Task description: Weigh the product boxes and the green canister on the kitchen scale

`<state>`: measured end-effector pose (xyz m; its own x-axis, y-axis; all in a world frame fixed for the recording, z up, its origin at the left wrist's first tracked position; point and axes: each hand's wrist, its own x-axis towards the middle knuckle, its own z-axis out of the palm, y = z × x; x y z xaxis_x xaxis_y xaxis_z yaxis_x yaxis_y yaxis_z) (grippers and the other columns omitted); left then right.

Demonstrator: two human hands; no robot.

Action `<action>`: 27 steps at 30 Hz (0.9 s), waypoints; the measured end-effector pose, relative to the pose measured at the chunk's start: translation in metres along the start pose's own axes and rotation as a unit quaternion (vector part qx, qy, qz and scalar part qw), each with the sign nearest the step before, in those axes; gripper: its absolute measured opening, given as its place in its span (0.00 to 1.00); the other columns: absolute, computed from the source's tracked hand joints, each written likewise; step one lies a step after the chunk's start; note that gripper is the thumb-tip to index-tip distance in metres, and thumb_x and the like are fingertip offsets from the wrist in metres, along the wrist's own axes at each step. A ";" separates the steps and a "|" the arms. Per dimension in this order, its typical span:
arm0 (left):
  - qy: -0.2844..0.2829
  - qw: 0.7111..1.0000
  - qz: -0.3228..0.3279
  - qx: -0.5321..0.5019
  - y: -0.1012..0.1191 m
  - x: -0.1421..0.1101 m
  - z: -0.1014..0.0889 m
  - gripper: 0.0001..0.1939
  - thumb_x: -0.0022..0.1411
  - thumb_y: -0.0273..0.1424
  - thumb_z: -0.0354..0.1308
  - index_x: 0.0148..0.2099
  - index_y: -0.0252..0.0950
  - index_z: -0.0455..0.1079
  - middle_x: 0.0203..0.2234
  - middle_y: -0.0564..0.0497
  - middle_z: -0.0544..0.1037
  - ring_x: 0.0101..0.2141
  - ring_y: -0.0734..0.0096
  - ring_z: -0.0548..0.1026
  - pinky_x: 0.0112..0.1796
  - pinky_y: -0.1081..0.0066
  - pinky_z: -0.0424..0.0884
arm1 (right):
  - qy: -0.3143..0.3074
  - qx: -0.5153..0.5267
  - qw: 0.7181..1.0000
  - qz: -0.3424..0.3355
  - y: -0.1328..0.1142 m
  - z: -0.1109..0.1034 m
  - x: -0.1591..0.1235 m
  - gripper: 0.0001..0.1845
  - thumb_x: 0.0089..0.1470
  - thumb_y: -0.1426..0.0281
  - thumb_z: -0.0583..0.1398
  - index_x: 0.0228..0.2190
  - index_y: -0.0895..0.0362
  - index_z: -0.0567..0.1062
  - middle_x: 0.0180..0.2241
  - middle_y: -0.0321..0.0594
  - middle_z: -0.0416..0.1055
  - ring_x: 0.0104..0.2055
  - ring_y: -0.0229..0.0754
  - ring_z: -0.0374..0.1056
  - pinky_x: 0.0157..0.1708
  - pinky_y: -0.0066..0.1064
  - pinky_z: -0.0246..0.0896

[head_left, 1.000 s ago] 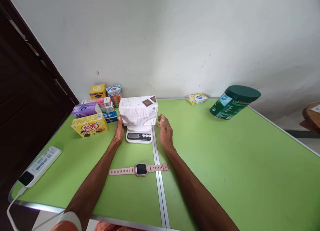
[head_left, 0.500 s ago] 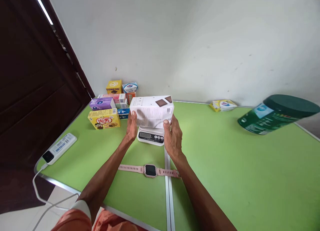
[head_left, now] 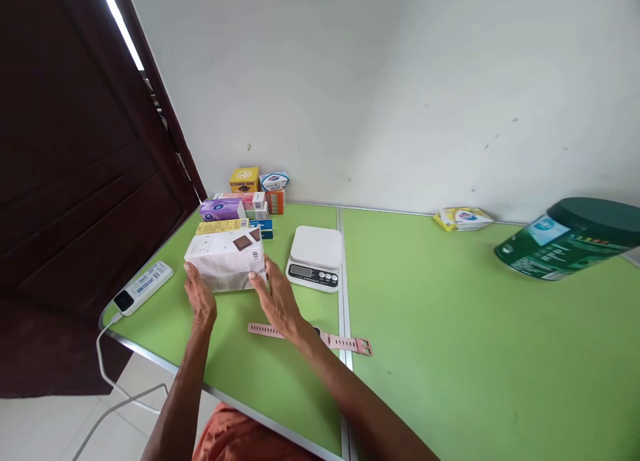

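Both my hands hold a white box (head_left: 225, 258) with brown squares printed on it, low over the green table's left part. My left hand (head_left: 200, 300) grips its left end and my right hand (head_left: 277, 298) its right end. The white kitchen scale (head_left: 316, 256) sits bare to the right of the box. A pink smartwatch (head_left: 345, 342) lies flat behind my right wrist, partly hidden by it.
Several small boxes (head_left: 240, 204) are stacked at the table's back left, just behind the held box. A white power strip (head_left: 144, 286) lies at the left edge with its cable hanging down. A green canister (head_left: 565, 238) and a yellow packet (head_left: 463, 218) are at the right.
The white box has come off the scale and moved left and down toward the table in both hands. The scale's platform now shows bare. The camera has swung left.
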<state>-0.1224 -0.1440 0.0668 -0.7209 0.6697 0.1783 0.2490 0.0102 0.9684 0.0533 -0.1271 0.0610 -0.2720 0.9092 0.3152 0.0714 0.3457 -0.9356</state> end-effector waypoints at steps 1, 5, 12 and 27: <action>0.016 1.000 -0.016 0.014 -0.004 0.004 -0.002 0.51 0.73 0.67 0.33 0.76 0.35 0.66 0.70 0.31 0.73 0.73 0.37 0.68 0.73 0.43 0.63 | -0.009 0.000 1.000 0.004 0.005 0.005 0.002 0.46 0.70 0.37 0.52 0.76 0.50 0.62 0.68 0.52 0.72 0.70 0.62 0.68 0.69 0.57 0.68; 0.049 0.999 -0.002 0.022 -0.007 0.014 0.000 0.46 0.73 0.66 0.40 0.70 0.35 0.72 0.67 0.31 0.76 0.70 0.38 0.71 0.70 0.45 0.66 | -0.027 -0.003 1.000 0.014 0.021 0.017 0.015 0.48 0.68 0.36 0.55 0.77 0.49 0.60 0.70 0.51 0.70 0.73 0.62 0.65 0.72 0.56 0.63; 0.048 0.998 0.040 0.000 -0.014 0.040 0.008 0.46 0.70 0.65 0.48 0.72 0.34 0.63 0.68 0.30 0.75 0.69 0.40 0.72 0.68 0.45 0.69 | -0.072 -0.011 0.996 0.051 0.031 0.033 0.041 0.56 0.65 0.38 0.60 0.78 0.55 0.52 0.79 0.56 0.53 0.81 0.62 0.50 0.80 0.58 0.47; -0.182 0.945 0.267 0.057 0.053 -0.066 0.074 0.48 0.74 0.65 0.46 0.78 0.33 0.55 0.75 0.27 0.61 0.76 0.40 0.59 0.75 0.42 0.55 | 0.043 0.021 0.999 0.004 0.013 -0.041 0.002 0.42 0.72 0.44 0.56 0.76 0.51 0.59 0.75 0.56 0.61 0.76 0.63 0.62 0.72 0.64 0.64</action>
<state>-0.0141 -0.1331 0.0933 -0.2086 0.8124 0.5445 0.5968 -0.3354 0.7290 0.0930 -0.1113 0.0561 -0.1871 0.9290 0.3192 0.0314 0.3304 -0.9433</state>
